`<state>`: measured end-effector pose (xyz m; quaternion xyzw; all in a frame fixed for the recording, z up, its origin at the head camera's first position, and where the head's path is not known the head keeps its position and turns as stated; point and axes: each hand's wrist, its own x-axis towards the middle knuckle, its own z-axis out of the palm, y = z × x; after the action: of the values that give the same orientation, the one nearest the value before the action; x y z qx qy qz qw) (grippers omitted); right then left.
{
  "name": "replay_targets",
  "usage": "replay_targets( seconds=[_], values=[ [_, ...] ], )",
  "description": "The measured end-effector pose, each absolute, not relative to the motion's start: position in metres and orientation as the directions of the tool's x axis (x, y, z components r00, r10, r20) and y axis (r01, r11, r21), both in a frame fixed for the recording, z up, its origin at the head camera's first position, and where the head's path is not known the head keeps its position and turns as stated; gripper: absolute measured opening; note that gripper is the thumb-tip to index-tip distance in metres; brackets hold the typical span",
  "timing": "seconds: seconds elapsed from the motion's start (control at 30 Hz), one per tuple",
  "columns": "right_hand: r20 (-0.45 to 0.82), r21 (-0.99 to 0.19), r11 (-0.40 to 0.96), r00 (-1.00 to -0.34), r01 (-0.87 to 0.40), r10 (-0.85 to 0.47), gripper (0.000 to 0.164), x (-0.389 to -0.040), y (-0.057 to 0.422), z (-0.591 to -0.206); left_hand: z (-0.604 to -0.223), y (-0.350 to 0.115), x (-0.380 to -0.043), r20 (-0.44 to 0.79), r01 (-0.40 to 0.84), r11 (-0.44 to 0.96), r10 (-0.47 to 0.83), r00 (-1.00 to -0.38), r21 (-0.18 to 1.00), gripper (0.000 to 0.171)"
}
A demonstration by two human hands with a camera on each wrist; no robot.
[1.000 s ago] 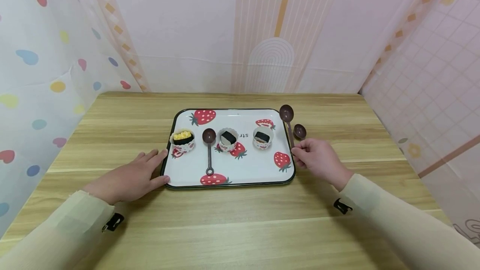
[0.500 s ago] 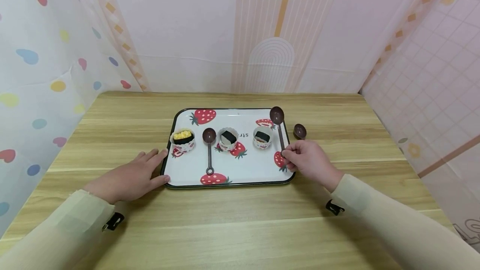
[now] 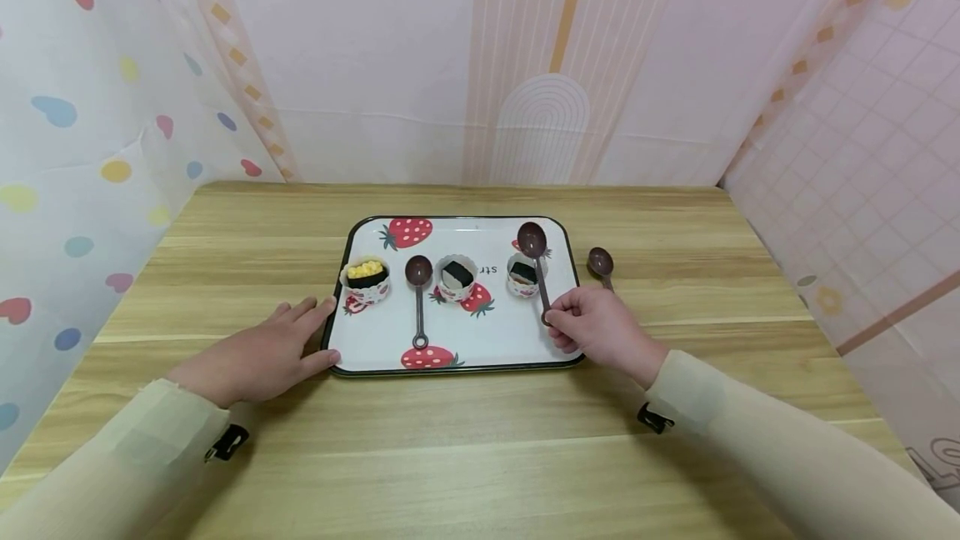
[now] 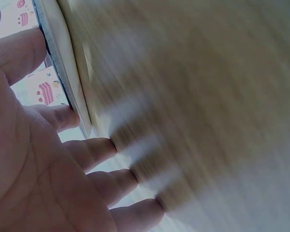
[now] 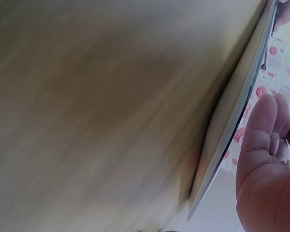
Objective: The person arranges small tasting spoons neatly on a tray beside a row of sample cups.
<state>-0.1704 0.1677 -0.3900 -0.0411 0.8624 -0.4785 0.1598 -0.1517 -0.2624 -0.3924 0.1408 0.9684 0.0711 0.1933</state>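
In the head view my right hand [image 3: 603,332] pinches the handle end of a brown measuring spoon [image 3: 532,240] over the right part of a strawberry-print tray [image 3: 487,348]. The spoon's handle crosses in front of the right paper cup [image 3: 522,288], which holds a piece of sushi. My left hand [image 3: 258,357] rests against the tray's left edge, fingers spread and relaxed. In the left wrist view its fingertips [image 4: 106,144] reach past the rim to the wooden table. A second brown measuring spoon [image 3: 418,273] lies on the tray between the left cup [image 3: 365,290] and middle cup [image 3: 456,286].
A smaller brown measuring spoon [image 3: 600,262] lies on the wooden table [image 3: 450,457] right of the tray, its handle partly hidden by my right hand. Yellow-topped sushi [image 3: 366,271] sits in the left cup. Patterned cloth [image 3: 375,65] stands behind the table.
My right hand has moved left with the measuring spoon, from the tray's right edge to above the right cup. More of the small spoon's handle shows. My left hand has stayed put.
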Motion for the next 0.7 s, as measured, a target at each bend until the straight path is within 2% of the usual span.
replay_targets(
  seconds=[0.43, 0.7],
  values=[
    [-0.286, -0.831, 0.544, -0.926, 0.112, -0.246, 0.015, -0.168, 0.148, -0.393, -0.393, -0.263, -0.152, -0.348, 0.250, 0.949, 0.305, -0.886, 0.194, 0.095],
    [-0.309, -0.785, 0.610, -0.919, 0.102, -0.244, 0.016, -0.168, 0.138, -0.391, -0.393, -0.263, -0.152, -0.348, 0.245, 0.949, 0.301, -0.888, 0.198, 0.095]
  ],
)
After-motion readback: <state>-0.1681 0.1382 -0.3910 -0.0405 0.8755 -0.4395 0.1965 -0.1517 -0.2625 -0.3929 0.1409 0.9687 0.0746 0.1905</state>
